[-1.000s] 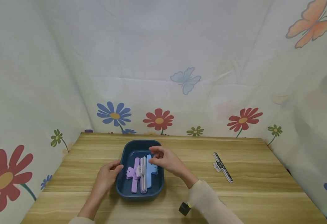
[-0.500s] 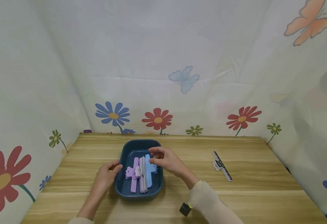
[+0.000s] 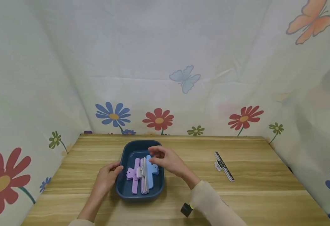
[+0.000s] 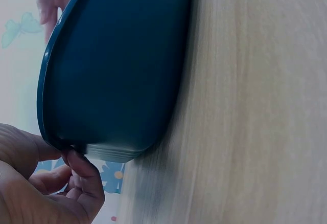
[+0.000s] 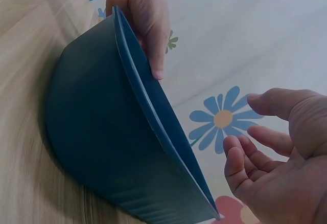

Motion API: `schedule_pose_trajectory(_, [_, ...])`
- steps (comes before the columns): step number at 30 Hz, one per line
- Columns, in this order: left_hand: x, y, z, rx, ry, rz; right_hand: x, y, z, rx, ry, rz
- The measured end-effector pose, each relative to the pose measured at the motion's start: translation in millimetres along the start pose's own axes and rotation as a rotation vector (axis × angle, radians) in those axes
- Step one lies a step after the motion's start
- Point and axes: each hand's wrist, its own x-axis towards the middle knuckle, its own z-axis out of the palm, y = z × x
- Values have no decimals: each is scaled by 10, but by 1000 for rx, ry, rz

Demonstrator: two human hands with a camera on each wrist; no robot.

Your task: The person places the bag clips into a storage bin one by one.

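Left hand (image 3: 106,176) gripping rim of dark blue oval plastic tray (image 3: 125,191), right hand (image 3: 165,160) fingers loosely apart above 3 pastel clips (image 3: 142,174).

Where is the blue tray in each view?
Head: tray at centre, on the table.
Left wrist: tray fills the left half, seen from outside.
Right wrist: tray fills the left, seen from outside.
Shared landmark: left hand on the tray rim.
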Motion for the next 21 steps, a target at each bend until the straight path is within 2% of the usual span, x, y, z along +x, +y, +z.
schedule_pose_trajectory(7, [2, 0, 2, 0, 4, 0, -58, -10, -93, -56, 42, 6])
schedule_pose_trajectory(21, [-4, 24, -15, 12, -2, 13, -200, -22, -337, -73, 109, 36])
